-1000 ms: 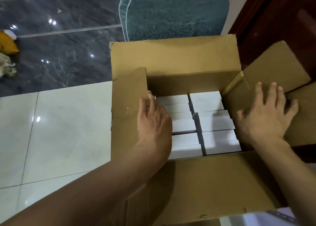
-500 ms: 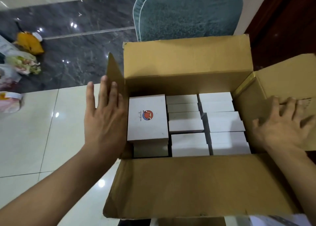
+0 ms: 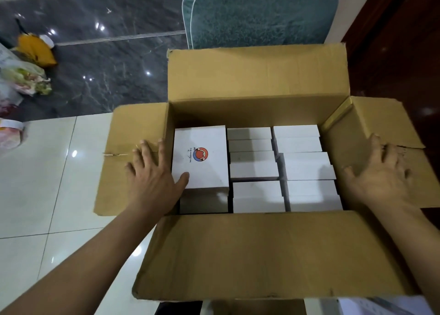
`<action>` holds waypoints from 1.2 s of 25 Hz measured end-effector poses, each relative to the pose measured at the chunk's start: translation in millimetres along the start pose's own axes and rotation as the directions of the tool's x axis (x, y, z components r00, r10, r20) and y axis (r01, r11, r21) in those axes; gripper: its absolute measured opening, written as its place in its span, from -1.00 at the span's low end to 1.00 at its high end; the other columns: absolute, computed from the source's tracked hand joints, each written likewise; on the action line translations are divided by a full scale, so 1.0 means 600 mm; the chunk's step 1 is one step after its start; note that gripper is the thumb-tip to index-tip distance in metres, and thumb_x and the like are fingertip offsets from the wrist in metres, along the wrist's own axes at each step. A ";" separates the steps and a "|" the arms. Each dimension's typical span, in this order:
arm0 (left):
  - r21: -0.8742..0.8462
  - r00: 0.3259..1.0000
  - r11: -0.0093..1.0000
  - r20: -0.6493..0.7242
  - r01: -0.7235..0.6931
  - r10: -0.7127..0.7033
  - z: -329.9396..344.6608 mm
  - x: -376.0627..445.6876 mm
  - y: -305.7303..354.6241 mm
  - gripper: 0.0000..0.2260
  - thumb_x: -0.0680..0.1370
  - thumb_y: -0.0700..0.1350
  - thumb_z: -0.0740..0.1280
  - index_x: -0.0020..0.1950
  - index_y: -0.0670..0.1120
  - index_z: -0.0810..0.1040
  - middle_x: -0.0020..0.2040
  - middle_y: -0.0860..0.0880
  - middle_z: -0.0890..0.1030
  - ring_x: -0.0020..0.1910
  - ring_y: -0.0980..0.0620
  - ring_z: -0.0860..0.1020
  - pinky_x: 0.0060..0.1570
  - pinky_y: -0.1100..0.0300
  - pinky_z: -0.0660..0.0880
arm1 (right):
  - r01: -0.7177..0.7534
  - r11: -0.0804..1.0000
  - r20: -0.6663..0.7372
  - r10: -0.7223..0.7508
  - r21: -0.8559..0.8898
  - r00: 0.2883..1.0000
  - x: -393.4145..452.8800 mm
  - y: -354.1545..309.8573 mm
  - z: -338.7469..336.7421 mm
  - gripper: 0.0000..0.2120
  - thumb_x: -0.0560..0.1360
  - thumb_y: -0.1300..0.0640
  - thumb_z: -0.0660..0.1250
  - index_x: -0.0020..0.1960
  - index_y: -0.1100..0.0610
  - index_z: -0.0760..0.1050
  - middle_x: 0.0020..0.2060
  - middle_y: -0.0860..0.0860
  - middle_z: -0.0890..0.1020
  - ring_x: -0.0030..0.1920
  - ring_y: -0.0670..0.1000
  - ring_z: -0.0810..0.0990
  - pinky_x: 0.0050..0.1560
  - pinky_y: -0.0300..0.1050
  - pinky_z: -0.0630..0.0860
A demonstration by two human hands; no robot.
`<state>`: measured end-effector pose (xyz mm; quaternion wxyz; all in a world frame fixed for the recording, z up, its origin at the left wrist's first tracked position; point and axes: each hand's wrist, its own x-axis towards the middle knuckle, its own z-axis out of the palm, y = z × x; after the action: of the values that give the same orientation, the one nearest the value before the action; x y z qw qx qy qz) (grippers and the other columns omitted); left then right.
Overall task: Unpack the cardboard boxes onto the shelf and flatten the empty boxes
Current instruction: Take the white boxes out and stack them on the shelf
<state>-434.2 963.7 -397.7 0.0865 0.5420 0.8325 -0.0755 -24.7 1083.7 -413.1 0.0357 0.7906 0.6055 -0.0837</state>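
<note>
Below me on the pale tiled floor (image 3: 42,195) sits the cardboard box (image 3: 259,255), all four flaps folded outward, and I have a hand flat on each side flap: my left hand (image 3: 152,178) lies with straight, spread fingers on the left flap (image 3: 123,162), its thumb just touching the corner of the white box with the round logo (image 3: 200,157), and my right hand (image 3: 381,176) presses the right flap (image 3: 381,124) the same way, fingers splayed and holding nothing. Inside, small white cartons (image 3: 281,169) are packed close in rows, filling the box nearly to its rim. I judge each carton stiff and light on its own, with smooth faces that may slip under fingertips, so I would pinch one across two opposite sides; the logo box lies flat on top of its neighbours and offers the easiest first hold. Packed full, the big box is probably heavy, and its thin flaps would bend if I lifted by them. How many layers lie underneath I cannot tell, nor what the cartons contain. No shelf is in view. My right wrist and the box's near wall run off the frame, and the bags (image 3: 26,76) at the far left are too blurred to identify.
</note>
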 end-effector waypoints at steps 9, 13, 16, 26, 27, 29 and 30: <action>-0.009 0.990 0.995 -0.099 -0.097 0.096 0.019 -0.001 0.003 -0.29 0.59 0.12 0.26 0.65 -0.01 0.03 0.63 -0.23 0.03 0.56 -0.37 0.09 0.39 -0.38 0.20 | 0.051 0.995 -0.159 -0.063 -0.080 0.985 0.001 -0.014 0.000 -0.21 0.51 -0.10 0.33 0.59 0.09 0.05 0.51 0.28 0.21 0.54 0.28 0.13 0.53 0.35 0.01; 0.036 0.948 0.961 -0.156 -0.274 0.276 0.031 -0.003 0.031 -0.41 0.59 0.15 0.19 0.60 0.01 0.21 0.63 -0.22 0.10 0.59 -0.31 0.05 0.48 -0.39 0.06 | 0.180 0.962 -0.227 -0.226 -0.208 0.947 0.000 -0.048 -0.005 -0.29 0.49 -0.10 0.34 0.56 0.12 0.24 0.50 0.27 0.27 0.56 0.24 0.12 0.55 0.34 -0.10; 0.072 0.907 0.918 -0.143 -0.390 0.396 0.036 -0.002 0.047 -0.36 0.56 0.27 0.22 0.57 0.00 0.27 0.60 -0.23 0.20 0.59 -0.32 0.08 0.49 -0.39 0.02 | 0.250 0.912 -0.172 -0.317 -0.325 0.933 -0.009 -0.093 0.001 -0.31 0.54 -0.18 0.24 0.58 0.07 0.22 0.56 0.23 0.22 0.61 0.21 0.04 0.57 0.28 -0.20; -0.033 0.856 0.874 0.185 -0.486 0.483 0.043 0.021 0.067 -0.12 0.57 0.17 0.35 0.60 0.23 -0.28 0.62 -0.09 -0.33 0.57 -0.24 -0.36 0.52 -0.35 -0.13 | 0.616 0.734 0.113 -0.612 -0.286 0.783 -0.043 -0.220 0.071 -0.44 0.56 -0.11 0.29 0.51 0.03 0.29 0.48 0.09 0.37 0.55 0.13 0.22 0.58 0.21 -0.14; -0.029 0.853 0.873 0.199 -0.486 0.482 0.045 0.023 0.066 -0.08 0.56 0.15 0.37 0.58 0.24 -0.34 0.61 -0.09 -0.35 0.57 -0.25 -0.36 0.52 -0.35 -0.11 | 0.641 0.718 0.138 -0.630 -0.271 0.764 -0.042 -0.226 0.078 -0.46 0.56 -0.10 0.29 0.50 0.01 0.31 0.46 0.08 0.39 0.52 0.13 0.26 0.57 0.22 -0.10; -0.012 0.850 0.873 0.222 -0.488 0.478 0.046 0.027 0.065 -0.02 0.56 0.11 0.39 0.54 0.25 -0.44 0.61 -0.11 -0.37 0.57 -0.26 -0.35 0.52 -0.35 -0.11 | 0.676 0.701 0.170 -0.655 -0.229 0.737 -0.039 -0.237 0.090 -0.48 0.56 -0.09 0.30 0.48 -0.02 0.34 0.44 0.05 0.41 0.48 0.11 0.31 0.55 0.21 -0.06; 0.002 0.851 0.873 0.223 -0.489 0.476 0.046 0.028 0.065 0.00 0.57 0.08 0.40 0.52 0.25 -0.47 0.60 -0.11 -0.37 0.57 -0.27 -0.34 0.53 -0.34 -0.12 | 0.690 0.693 0.183 -0.665 -0.209 0.724 -0.036 -0.242 0.096 -0.49 0.55 -0.09 0.31 0.47 -0.03 0.36 0.43 0.03 0.42 0.47 0.11 0.33 0.54 0.20 -0.05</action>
<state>-403.1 988.3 -429.4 0.1766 0.7242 0.6529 -0.1340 -175.5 1092.3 -459.2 0.1345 0.4947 0.8573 -0.0468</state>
